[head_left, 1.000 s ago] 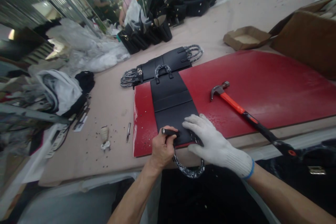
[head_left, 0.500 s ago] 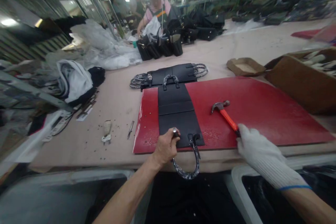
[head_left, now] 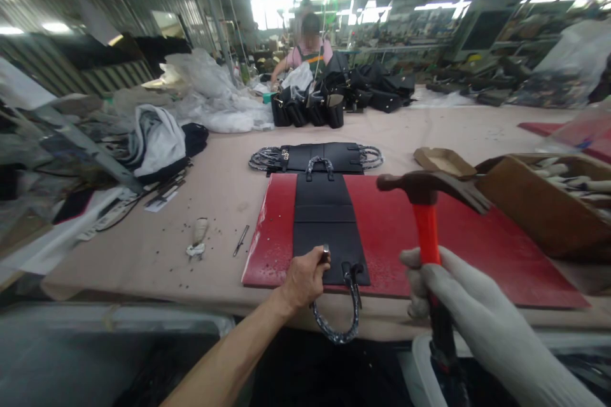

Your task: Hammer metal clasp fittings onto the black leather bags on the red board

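A flat black leather bag panel [head_left: 324, 219] lies lengthwise on a red board [head_left: 458, 235], and its wrapped handle [head_left: 341, 324] hangs over the table's near edge. My bare left hand [head_left: 305, 276] holds a small metal punch [head_left: 325, 253] upright on the panel's near end, beside the handle tab. My gloved right hand [head_left: 458, 305] grips a hammer [head_left: 427, 203] with an orange and black shaft. The hammer is raised, its head up above the board.
More black panels [head_left: 315, 156] lie beyond the board. An open cardboard box [head_left: 544, 203] and a small flat carton [head_left: 442, 162] stand at the right. A small tool [head_left: 241, 240] and a rag [head_left: 198, 235] lie left of the board. A person works at the far end behind finished bags [head_left: 310, 111].
My right hand left the panel, took the hammer from the board and lifted it. My left hand kept the punch on the panel. My view tilted up.
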A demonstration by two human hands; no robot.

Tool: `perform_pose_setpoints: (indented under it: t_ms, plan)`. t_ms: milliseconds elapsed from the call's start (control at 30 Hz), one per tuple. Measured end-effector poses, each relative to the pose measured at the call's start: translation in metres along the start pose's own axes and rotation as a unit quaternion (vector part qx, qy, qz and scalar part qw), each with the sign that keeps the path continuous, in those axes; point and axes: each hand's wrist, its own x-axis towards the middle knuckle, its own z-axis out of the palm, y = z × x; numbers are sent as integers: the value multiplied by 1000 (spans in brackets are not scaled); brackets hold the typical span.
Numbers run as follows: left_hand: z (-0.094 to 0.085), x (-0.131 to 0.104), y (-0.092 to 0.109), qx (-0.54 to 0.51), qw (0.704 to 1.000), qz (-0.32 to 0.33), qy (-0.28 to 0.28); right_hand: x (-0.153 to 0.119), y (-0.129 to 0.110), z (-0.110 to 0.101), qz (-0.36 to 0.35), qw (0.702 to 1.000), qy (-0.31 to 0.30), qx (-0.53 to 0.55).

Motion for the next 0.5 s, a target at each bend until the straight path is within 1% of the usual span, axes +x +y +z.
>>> perform_pose_setpoints:
  t_ms: [33, 67, 133, 167, 200, 233, 300, 367, 400, 433, 500]
  plan:
    - [0, 0, 0, 1, 1000, 2, 2, 0, -4, 5, -24, 998, -8, -63]
    - [1, 0, 0, -1, 1000, 4, 4, 0, -6, 10, -52, 989, -12, -136]
    - [1, 0, 0, -7, 1000, 6, 5, 0, -11, 15, -109, 955, -16, -275]
    - [2, 0, 0, -11, 1000, 7, 6, 0, -14, 17, -135, 937, -20, -323]
    - [2, 0, 0, -13, 1000, 7, 7, -2, -19, 17, -159, 924, -19, -348]
    - [2, 0, 0, -13, 1000, 8, 7, -3, -24, 17, -179, 918, -14, -353]
    - [1, 0, 0, -9, 1000, 6, 7, -7, -34, 17, -219, 923, 18, -317]
    - [1, 0, 0, -2, 1000, 2, 3, -9, -38, 18, -248, 930, 57, -267]
    - [1, 0, 0, 0, 1000, 0, 3, -9, -38, 18, -253, 928, 65, -264]
    - [1, 0, -1, 1, 1000, 0, 1, -8, -36, 18, -252, 923, 63, -283]
    - [1, 0, -1, 1, 1000, 2, 0, -5, -34, 19, -232, 904, 28, -359]
